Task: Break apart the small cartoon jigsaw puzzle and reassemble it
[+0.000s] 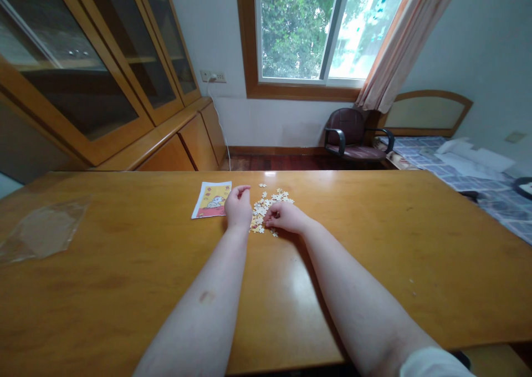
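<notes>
Several small pale puzzle pieces (270,199) lie scattered in a heap on the wooden table (374,244). My left hand (238,206) rests at the heap's left edge, fingers curled, between the pieces and a yellow and red picture card (211,199). My right hand (285,217) lies on the heap's near right side with its fingers pinched together among the pieces. Whether either hand holds a piece is too small to make out.
A transparent plastic bag (44,230) lies at the table's left. Behind the table are a wooden glass-door cabinet (108,77), a dark armchair (353,136) under the window, and a bed (469,166) with papers at the right.
</notes>
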{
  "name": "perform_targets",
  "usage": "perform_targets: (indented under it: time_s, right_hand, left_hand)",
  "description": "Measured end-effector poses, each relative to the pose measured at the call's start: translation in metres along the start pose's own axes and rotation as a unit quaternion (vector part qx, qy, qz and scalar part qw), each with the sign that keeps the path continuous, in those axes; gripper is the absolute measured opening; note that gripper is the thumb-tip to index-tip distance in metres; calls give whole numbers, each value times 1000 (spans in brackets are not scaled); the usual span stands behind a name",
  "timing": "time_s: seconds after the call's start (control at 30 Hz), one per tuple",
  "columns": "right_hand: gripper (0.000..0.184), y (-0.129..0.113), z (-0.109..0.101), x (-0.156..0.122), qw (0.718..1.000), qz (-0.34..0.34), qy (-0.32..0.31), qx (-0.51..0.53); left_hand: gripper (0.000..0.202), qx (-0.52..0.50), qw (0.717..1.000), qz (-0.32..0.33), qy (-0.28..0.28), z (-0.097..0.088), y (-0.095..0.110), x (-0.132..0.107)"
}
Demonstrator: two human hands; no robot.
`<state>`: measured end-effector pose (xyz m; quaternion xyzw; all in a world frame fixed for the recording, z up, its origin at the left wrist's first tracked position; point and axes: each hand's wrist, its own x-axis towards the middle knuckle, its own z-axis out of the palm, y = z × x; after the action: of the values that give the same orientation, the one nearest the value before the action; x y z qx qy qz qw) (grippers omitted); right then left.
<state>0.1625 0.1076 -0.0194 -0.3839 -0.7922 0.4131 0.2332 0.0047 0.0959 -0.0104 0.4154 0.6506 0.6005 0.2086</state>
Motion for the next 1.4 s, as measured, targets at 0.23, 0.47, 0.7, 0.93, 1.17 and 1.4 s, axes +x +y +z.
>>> perform_targets:
  time_s: [0.23,0.47,0.7,0.93,1.17,1.4]
  right_hand:
    - [2,8,-7,4,987,-14,158,29]
    - [8,21,-7,9,981,21,193,5]
    - [19,24,-7,9,976,45,210,36]
    - [17,20,-12,11,960,71,259,75]
    - [20,16,-10,5,976,25,209,45]
    - [28,7,-8,2,982,10,180,54]
  left_hand:
    - [24,42,998,-14,-48,0,0,3]
    - [32,487,855,7,-177,-10,18,-9]
    - [30,487,836,-26,-251,-6,16,-13]
    - [22,272,933,-51,-232,-3,3,-4]
    - [21,34,977,-53,-206,6,-6,0]
    - [23,-73,974,-50,-209,10,-4,-2]
